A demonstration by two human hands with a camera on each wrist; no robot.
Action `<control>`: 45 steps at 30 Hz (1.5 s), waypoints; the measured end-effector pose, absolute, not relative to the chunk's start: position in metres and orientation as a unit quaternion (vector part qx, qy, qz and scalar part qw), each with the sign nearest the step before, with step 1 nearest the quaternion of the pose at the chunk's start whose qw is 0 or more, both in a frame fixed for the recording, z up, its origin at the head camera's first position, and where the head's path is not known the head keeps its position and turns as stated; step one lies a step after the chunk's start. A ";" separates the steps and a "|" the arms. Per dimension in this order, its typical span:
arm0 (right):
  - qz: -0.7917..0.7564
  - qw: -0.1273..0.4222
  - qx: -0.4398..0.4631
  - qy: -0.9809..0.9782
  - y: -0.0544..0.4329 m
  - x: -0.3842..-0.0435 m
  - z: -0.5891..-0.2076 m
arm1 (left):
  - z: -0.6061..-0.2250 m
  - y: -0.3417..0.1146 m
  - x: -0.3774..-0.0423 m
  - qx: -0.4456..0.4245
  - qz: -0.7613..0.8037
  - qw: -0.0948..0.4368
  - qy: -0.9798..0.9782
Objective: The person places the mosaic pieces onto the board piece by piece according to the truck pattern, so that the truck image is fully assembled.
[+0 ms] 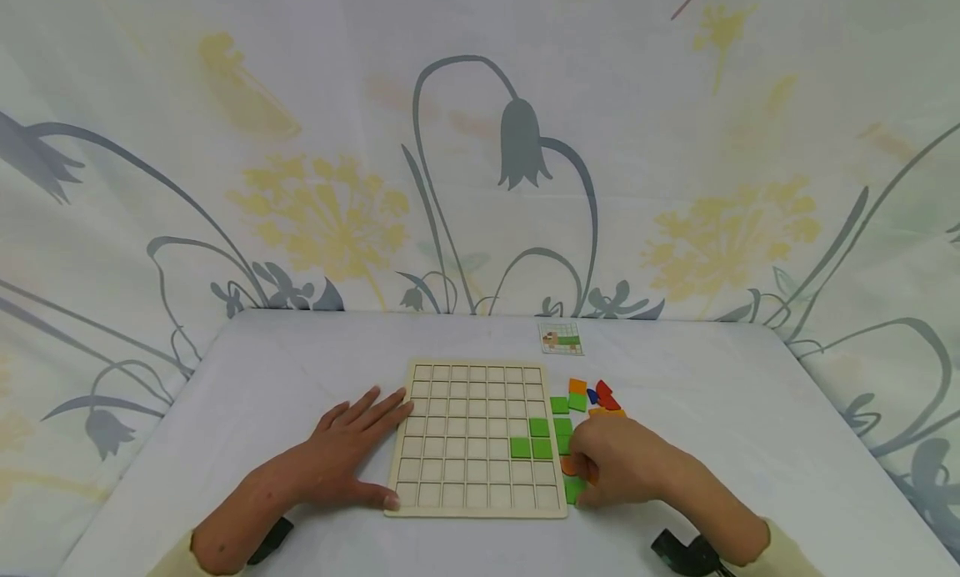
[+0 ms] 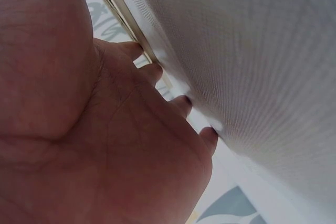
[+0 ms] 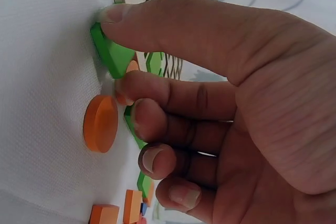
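Note:
A wooden grid board [image 1: 455, 474] lies flat, with three green square tiles [image 1: 520, 448] in cells on its right side. My left hand [image 1: 341, 456] rests along the board's left edge with fingers spread, fingertips on the rim and thumb at the near left corner. In the left wrist view, the fingertips [image 2: 152, 72] meet the board's edge. Beside the board's right edge, my right hand [image 1: 626, 460] pinches a green square tile [image 3: 113, 53] between thumb and index finger. Its other fingers are curled. An orange round piece [image 3: 101, 124] lies just beside the fingers.
More green tiles [image 1: 559, 405], an orange square [image 1: 577, 386], red pieces [image 1: 608, 398] and a small blue piece [image 1: 592, 396] lie right of the board. A picture card [image 1: 561, 339] lies farther back. The white table [image 1: 315, 352] meets a flowered cloth backdrop [image 1: 465, 185].

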State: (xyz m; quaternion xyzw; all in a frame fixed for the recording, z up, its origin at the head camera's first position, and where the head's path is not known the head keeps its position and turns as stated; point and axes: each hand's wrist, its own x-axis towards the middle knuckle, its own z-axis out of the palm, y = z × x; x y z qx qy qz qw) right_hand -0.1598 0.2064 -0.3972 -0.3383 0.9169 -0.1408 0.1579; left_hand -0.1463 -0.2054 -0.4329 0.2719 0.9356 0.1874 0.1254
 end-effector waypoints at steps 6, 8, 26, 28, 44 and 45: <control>-0.163 0.180 -0.350 0.905 0.206 -0.160 -0.396 | -0.435 -0.206 -0.146 0.268 0.190 0.131 0.935; -0.176 0.190 -0.356 0.898 0.205 -0.160 -0.396 | -0.434 -0.205 -0.146 0.268 0.190 0.132 0.935; -0.381 0.080 -0.325 0.862 0.193 -0.175 -0.414 | -0.432 -0.205 -0.145 0.272 0.191 0.131 0.934; -0.396 0.054 -0.304 0.865 0.189 -0.177 -0.420 | -0.432 -0.205 -0.145 0.273 0.190 0.129 0.934; -0.412 0.013 -0.244 0.878 0.168 -0.189 -0.438 | -0.436 -0.207 -0.147 0.274 0.183 0.123 0.936; -0.409 0.013 -0.244 0.879 0.167 -0.189 -0.439 | -0.436 -0.207 -0.147 0.274 0.183 0.123 0.936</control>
